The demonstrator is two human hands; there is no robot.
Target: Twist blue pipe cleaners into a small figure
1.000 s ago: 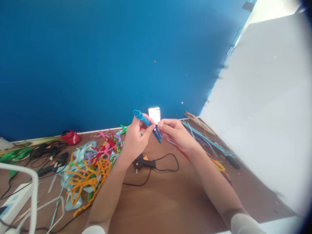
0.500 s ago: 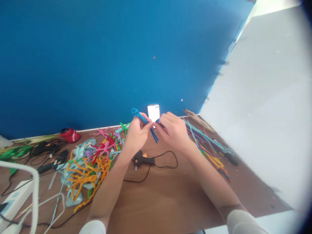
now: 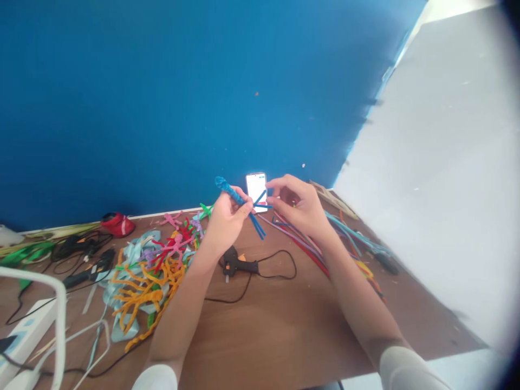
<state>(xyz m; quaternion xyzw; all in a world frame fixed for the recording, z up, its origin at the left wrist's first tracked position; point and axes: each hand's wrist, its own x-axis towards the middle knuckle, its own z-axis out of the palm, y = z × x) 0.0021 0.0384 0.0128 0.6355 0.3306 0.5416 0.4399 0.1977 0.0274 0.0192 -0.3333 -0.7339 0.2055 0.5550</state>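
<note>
My left hand [image 3: 232, 215] pinches a blue pipe-cleaner figure [image 3: 228, 187] between thumb and fingers. Its thick wrapped end points up and left, and several thin stems spread from the other end, two angled down and others reaching right. My right hand [image 3: 298, 206] is just to the right of those stem tips, thumb and index finger apart; whether a fingertip touches a stem I cannot tell. Behind the stems a phone [image 3: 255, 187] with a lit screen leans against the blue wall. Below the hands a black glue gun [image 3: 239, 264] lies on the brown table [image 3: 260, 336].
Finished-looking pipe-cleaner figures in orange [image 3: 150, 295], pink and red lie left on pale blue ribbon [image 3: 124, 329]. Loose pipe cleaners [image 3: 300, 238] lie under my right forearm. A white power strip [image 3: 34, 327], white frame [image 3: 60, 314], cords and red object [image 3: 117, 224] occupy the left.
My right hand has moved slightly up and right, and its thumb and index finger have parted from the stems. Thin blue ends now fan out toward it. The left hand keeps its hold.
</note>
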